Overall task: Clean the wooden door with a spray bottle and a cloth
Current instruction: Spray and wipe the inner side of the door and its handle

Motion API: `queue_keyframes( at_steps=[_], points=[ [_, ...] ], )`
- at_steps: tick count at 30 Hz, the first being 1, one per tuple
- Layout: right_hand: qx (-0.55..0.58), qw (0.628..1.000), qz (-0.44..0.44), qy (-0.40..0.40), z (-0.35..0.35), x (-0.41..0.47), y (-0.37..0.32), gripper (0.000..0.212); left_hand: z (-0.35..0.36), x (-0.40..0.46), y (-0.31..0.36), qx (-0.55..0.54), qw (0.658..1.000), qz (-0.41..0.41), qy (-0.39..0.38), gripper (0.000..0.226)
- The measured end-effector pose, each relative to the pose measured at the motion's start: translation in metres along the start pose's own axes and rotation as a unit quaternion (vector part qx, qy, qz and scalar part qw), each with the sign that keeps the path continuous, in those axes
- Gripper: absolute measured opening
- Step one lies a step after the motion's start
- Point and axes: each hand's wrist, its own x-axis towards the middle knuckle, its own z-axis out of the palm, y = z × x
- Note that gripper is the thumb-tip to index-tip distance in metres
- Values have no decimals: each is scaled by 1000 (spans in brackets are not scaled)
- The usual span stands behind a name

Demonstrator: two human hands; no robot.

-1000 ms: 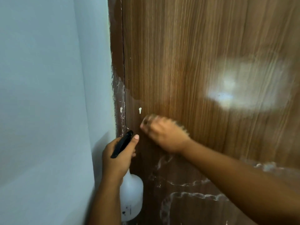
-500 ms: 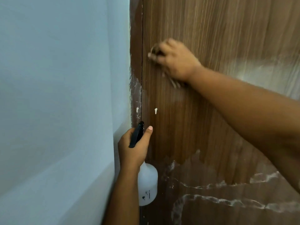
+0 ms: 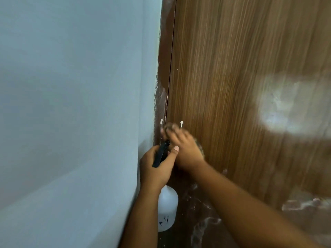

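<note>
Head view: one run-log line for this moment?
left hand: holds bottle | right hand: presses cloth on door

Brown wood-grain laminate door (image 3: 232, 86), vertical grain, fills right side of view; pale glare patch at right, whitish smear trails low down, small white fleck near its left edge. White translucent plastic spray bottle with black trigger head (image 3: 167, 208), upright, gripped at the neck by left hand (image 3: 156, 169), just beside the door's left edge. Brownish cloth (image 3: 199, 148), blurred and mostly hidden, pressed on the door under right hand (image 3: 184, 149).
</note>
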Motion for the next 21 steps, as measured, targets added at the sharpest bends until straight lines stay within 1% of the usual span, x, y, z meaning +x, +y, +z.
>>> queue_keyframes(
  at_steps=[2,3,4,5,6,7,8,9,10,11,12,13,16,18,20,21],
  points=[
    [-33,991,-106,-73,15,-42,-24,52,1,-2,0,-7,1000,-15,3,18],
    [-38,984,-140,-102,15,-50,-26,45,2,-3,2,-7,1000,-19,5,18],
    [-46,980,-160,-111,15,-45,-21,38,3,-4,3,-7,1000,-22,2,17],
    [-12,983,-160,-93,10,-34,-14,33,4,-6,3,-9,1000,-29,-3,15],
    [-4,984,-160,-79,3,-17,-2,33,4,-6,3,-13,999,-32,-8,13],
    [-8,984,-167,-55,-6,3,13,39,3,-7,2,-17,999,-28,-11,13],
    [-44,986,-155,-29,-17,27,30,49,2,-8,3,-20,999,-22,-12,16],
    [-74,989,-124,24,-35,52,48,58,2,-9,5,-23,1000,-18,-9,24],
    [-64,994,-77,47,-51,74,66,65,2,-10,7,-23,1000,-14,-5,37],
    [-65,996,-37,43,-64,95,86,67,3,-12,9,-23,1000,-15,-2,52],
    [-74,995,-20,59,-75,114,102,67,4,-13,10,-19,1000,-19,-1,64],
    [-84,995,6,59,-86,128,115,65,5,-13,10,-17,1000,-26,1,71],
    [-77,990,83,90,-97,155,123,60,5,-11,8,-14,999,-43,9,78],
    [-71,983,129,106,-90,152,111,59,6,-12,2,-7,999,-44,12,80],
    [-56,971,194,131,-73,135,90,61,6,-13,-2,6,999,-37,16,83],
    [-49,967,208,141,-62,124,75,62,6,-13,-2,12,999,-29,19,83]
  ],
)
